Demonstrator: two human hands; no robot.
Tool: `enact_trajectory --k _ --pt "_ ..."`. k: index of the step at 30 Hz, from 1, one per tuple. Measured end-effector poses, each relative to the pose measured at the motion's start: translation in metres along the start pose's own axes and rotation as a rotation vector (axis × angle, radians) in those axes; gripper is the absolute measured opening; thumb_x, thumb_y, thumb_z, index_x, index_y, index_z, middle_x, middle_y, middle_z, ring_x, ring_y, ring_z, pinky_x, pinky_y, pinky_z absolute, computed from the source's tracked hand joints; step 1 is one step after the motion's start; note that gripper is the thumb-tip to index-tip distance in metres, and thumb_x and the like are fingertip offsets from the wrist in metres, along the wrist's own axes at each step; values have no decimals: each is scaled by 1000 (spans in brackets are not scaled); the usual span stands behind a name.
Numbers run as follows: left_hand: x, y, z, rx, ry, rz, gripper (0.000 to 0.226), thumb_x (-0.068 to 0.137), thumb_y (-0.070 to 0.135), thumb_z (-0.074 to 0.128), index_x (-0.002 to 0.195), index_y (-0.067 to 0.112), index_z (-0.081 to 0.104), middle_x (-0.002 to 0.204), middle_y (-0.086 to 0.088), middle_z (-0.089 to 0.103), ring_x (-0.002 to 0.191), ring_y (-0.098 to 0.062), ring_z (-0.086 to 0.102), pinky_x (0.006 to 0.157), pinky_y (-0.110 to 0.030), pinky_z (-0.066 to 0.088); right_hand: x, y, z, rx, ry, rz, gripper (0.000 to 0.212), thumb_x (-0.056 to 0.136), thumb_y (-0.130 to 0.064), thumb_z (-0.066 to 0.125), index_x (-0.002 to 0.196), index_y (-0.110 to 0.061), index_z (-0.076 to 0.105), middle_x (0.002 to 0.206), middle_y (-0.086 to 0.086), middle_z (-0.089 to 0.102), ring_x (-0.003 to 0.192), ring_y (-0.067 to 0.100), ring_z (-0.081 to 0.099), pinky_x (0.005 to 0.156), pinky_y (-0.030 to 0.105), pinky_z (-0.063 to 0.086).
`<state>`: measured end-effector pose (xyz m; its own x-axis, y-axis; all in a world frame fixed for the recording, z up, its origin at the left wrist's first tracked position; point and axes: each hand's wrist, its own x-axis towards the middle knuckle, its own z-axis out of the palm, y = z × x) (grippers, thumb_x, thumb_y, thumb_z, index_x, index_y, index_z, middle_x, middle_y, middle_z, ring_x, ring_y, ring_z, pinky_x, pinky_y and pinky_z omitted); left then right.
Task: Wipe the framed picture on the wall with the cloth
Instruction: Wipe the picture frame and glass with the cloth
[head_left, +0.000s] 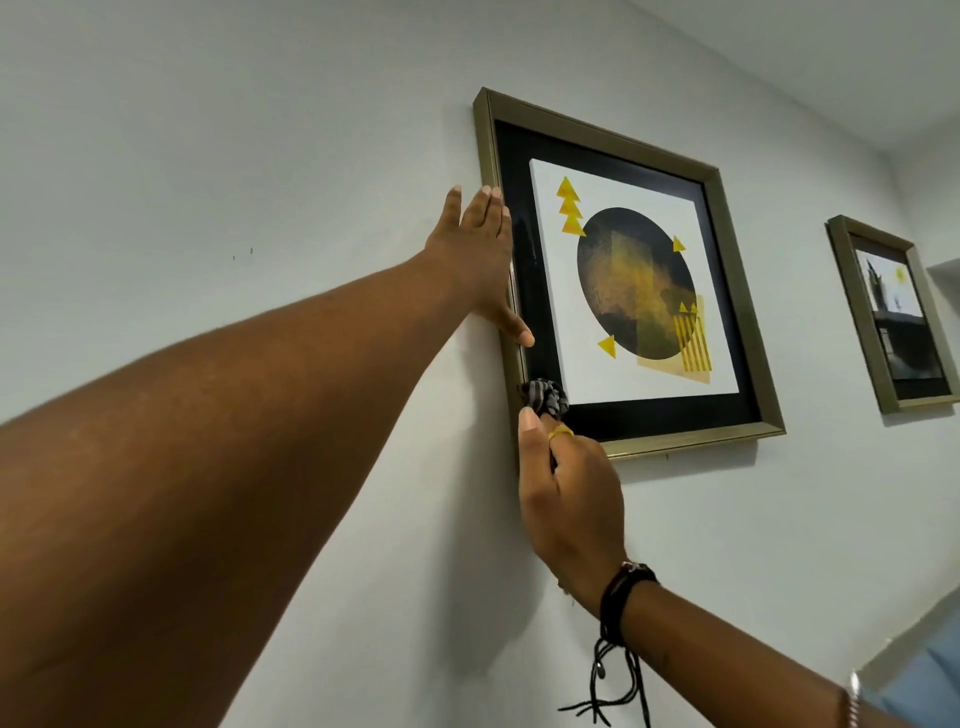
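A framed picture (727, 291) with a dull gold frame, black mat and a dark circle with yellow triangles hangs on the white wall. My left hand (483, 260) lies flat against the frame's left edge, fingers spread, thumb on the black mat. My right hand (566, 488) reaches up from below and pinches a bunched black-and-grey striped cloth (545, 397) against the glass at the picture's lower left corner. A yellow ring sits on one finger, and a dark corded bracelet wraps that wrist.
A second, smaller framed picture (891, 312) hangs further right on the same wall. A side wall meets this wall at the far right. A pale blue surface (930, 675) shows in the bottom right corner.
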<state>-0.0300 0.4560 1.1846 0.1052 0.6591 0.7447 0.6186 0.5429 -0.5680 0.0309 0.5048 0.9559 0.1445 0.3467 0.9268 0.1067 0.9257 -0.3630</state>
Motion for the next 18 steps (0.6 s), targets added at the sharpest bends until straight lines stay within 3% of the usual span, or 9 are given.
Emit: enact_trajectory --k 3,5,7,9,11,13,15,18 --pt "1 1 0 15 -1 4 148 49 94 49 153 3 -5 164 -19 -8 151 -33 -14 120 -56 -7 2 -5 1 175 7 192 52 91 -63 33 60 -22 42 53 -7 44 62 19 49 60 37 40" --pt "2 1 1 14 -18 6 144 54 93 47 153 3 -6 164 -19 -9 151 -33 -14 120 -56 -8 6 -12 1 309 -4 285 48 89 -61 38 68 -21 56 61 -12 55 69 14 54 68 35 43" --pt "2 -1 -1 -71 -32 -6 126 70 88 38 154 5 -6 164 -17 -11 151 -31 -15 120 -55 -9 16 -19 5 397 -32 318 47 87 -59 40 101 -24 67 97 -10 68 99 12 60 90 33 46" --pt "3 -6 -4 -168 -18 -19 99 87 75 23 155 8 -2 164 -14 -10 152 -29 -13 120 -53 -10 32 -24 11 446 -33 301 52 92 -48 44 132 -17 59 137 -4 59 130 12 49 108 28 35" --pt "4 -9 -5 -179 -17 -10 82 95 63 14 155 10 1 165 -12 -8 152 -27 -12 120 -53 -10 52 -28 14 475 -38 277 45 96 -35 45 130 -8 58 146 0 52 136 16 45 106 25 30" --pt "4 -11 -7 -166 -27 0 76 97 59 11 155 11 3 165 -11 -7 152 -27 -11 120 -52 -11 78 -33 17 457 -49 243 37 89 -33 41 104 -10 66 121 3 67 113 22 57 91 32 37" --pt "4 -11 -7 -211 -23 -9 78 96 61 8 156 11 4 166 -9 -6 153 -25 -10 120 -52 -11 108 -35 18 381 -53 187 23 79 -30 35 67 -16 49 75 3 56 72 24 49 69 37 33" --pt "4 -8 -5 -301 -16 -25 84 92 67 5 156 12 4 166 -7 -6 153 -23 -10 120 -50 -12 148 -28 11 196 -105 -24 17 78 -23 34 61 -25 35 67 -1 45 62 18 40 57 32 28"
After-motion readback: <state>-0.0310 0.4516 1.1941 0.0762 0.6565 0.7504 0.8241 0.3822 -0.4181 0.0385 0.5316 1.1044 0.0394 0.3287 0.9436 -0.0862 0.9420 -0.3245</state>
